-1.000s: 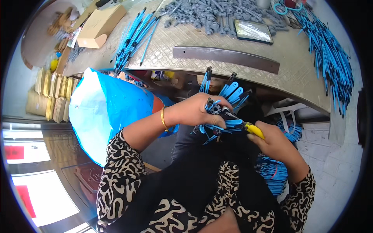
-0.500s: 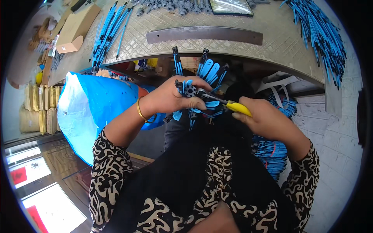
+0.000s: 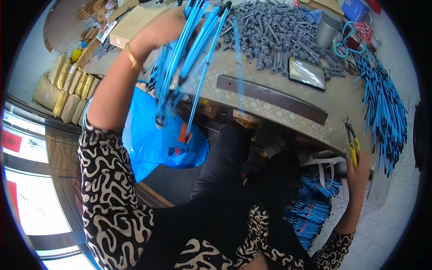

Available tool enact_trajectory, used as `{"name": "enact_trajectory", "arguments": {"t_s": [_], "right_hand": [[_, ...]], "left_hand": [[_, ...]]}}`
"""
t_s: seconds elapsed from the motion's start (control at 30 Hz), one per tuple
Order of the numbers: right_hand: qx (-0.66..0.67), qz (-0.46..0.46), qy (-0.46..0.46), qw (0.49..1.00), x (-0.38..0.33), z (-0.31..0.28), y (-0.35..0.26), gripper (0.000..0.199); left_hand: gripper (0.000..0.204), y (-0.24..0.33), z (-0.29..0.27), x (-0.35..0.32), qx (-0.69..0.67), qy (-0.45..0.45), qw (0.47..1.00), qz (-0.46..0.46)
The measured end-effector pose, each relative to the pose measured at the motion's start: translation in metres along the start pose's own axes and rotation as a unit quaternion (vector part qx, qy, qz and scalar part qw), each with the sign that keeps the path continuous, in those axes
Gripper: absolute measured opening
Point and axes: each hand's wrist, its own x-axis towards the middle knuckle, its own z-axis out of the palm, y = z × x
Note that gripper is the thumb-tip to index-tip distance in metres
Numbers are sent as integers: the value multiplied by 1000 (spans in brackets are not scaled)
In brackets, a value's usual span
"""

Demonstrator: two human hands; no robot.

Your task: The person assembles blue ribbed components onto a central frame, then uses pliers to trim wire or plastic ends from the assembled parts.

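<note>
My left hand [image 3: 168, 28] is raised over the far left of the workbench, its fingers wrapped round the top of a bunch of thin blue rods [image 3: 182, 51] with black ends. The rods hang down past the bench edge and are smeared by motion; one swings apart on the right. Part of the hand's fingers is hidden behind the rods. My right hand [image 3: 358, 173] is closed round yellow-handled pliers [image 3: 354, 153], jaws pointing up, at the bench's right front corner. Nothing shows between the jaws.
Grey plastic fittings [image 3: 274, 36] are heaped on the workbench [image 3: 198, 85]. A dark metal strip [image 3: 270, 96], a screen-like tablet [image 3: 307, 73] and a grey cup [image 3: 329, 28] lie nearby. More blue rods [image 3: 382, 108] hang at right; tied bundles [image 3: 310, 218] sit below. A blue bag [image 3: 148, 135] stands left.
My hands have parted: the left has moved up and left with blue rods, the right has carried the pliers off the round hub to the right. The view has shifted.
</note>
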Motion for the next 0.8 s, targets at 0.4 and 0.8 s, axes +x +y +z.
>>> {"name": "enact_trajectory", "arguments": {"t_s": [0.4,0.8], "right_hand": [[-170,-52,87,980,73,45,41,21],[-145,6,51,988,34,51,18,25]], "left_hand": [[41,-160,91,91,299,176,925,-157],[74,-85,107,-51,381,209,892,-129]]}}
